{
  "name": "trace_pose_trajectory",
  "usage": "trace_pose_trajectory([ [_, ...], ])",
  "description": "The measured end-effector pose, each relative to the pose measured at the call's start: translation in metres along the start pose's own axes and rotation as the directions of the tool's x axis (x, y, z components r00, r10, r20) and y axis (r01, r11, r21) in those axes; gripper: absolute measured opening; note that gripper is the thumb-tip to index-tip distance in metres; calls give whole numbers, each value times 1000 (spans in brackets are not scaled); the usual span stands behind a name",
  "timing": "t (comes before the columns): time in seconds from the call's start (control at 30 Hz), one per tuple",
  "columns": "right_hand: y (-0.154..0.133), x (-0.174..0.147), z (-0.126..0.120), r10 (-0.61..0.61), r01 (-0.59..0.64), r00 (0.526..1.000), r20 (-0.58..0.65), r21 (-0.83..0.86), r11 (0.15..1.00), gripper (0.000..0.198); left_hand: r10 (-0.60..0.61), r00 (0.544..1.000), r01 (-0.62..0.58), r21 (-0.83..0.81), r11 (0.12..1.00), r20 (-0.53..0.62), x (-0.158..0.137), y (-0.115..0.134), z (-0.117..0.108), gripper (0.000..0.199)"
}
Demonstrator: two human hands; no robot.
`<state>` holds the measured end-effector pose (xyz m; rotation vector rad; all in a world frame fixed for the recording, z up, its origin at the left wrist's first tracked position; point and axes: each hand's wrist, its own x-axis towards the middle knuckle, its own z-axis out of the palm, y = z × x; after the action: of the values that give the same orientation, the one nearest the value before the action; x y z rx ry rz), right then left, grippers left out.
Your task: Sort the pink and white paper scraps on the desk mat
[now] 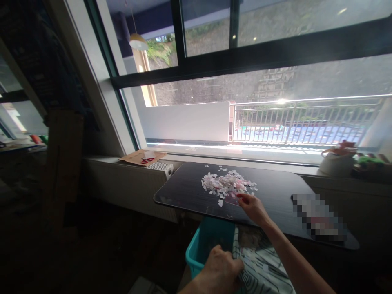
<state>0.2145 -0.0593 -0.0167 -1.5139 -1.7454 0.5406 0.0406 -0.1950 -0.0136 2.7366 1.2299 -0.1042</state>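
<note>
Just beyond the right hand, fingers extended and touching its near edge, lies the heap of pink-white paper scraps; the left hand grips the teal plastic bin's rim below.

A white mug-like pot stands on the windowsill at right, beside green clutter. At left, flattened cardboard lies near a small white ribbed box. Outside the window, a metal railing fronts a blue court; a pendant lamp hangs above.
</note>
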Motion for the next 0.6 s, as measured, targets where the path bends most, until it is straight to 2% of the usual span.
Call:
trace_pose_trajectory([
  [0.13, -9, -5, 4, -30, 31, 999, 40, -23, 999, 36, 4, 1000, -4, 9, 1000, 8, 0, -1, -2, 26],
  [0.33, -16, -10, -9, -58, 62, 998, 36, -105, 993, 37, 27, 1000, -27, -10, 1000, 8, 0, -4, 3, 26],
  [0.6, -31, -18, -8, -190, 205, 977, 101, -170, 964, 35, 13, 1000, -12, -19, 1000, 10, -2, -6, 1, 27],
])
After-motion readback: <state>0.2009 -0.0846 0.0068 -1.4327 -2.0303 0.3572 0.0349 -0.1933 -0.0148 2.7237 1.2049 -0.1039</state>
